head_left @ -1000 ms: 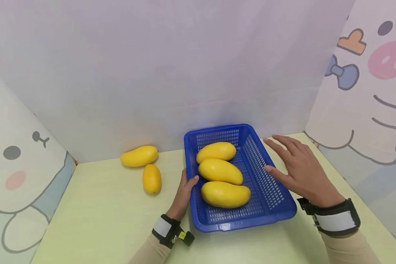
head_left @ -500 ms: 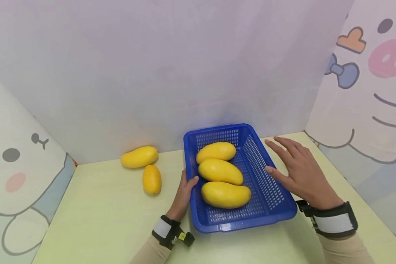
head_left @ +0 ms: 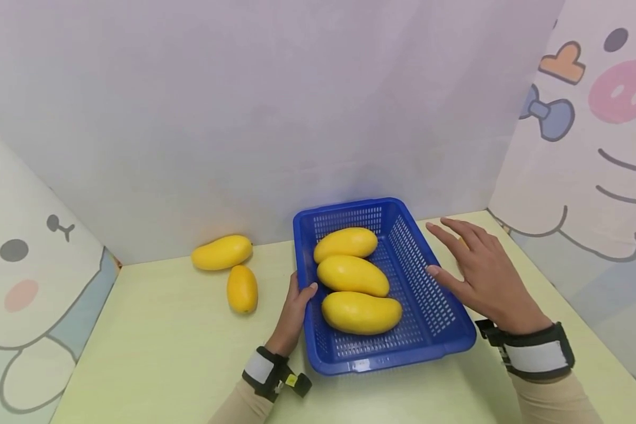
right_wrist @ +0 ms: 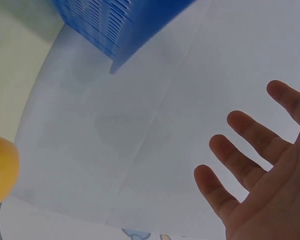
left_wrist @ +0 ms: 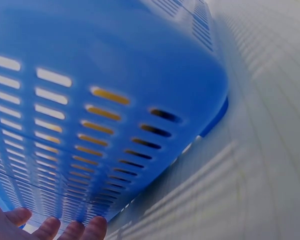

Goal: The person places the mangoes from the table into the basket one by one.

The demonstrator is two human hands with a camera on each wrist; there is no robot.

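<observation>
In the head view, a blue plastic basket (head_left: 373, 365) holds three yellow mangoes: a rear one (head_left: 345, 245), a middle one (head_left: 353, 275) and a front one (head_left: 361, 312). My left hand (head_left: 291, 318) grips the basket's left side, thumb over the rim; its fingertips (left_wrist: 72, 230) lie against the slotted outer wall in the left wrist view. Beside the right rim hovers my right hand (head_left: 487, 277), fingers spread and holding nothing. Behind it a bit of yellow (head_left: 462, 242) peeks out, mostly hidden; the right wrist view shows a rounded yellow mango (right_wrist: 1, 170) at its left edge.
Left of the basket, two more mangoes lie on the pale green table (head_left: 164, 347): one against the back wall (head_left: 222, 252), one just in front of it (head_left: 242, 289). Cartoon-printed side walls (head_left: 588, 194) enclose the table.
Almost nothing moves; the head view shifts slightly. A bit of yellow now shows past my right hand that was hidden before. My left hand keeps its grip on the basket.
</observation>
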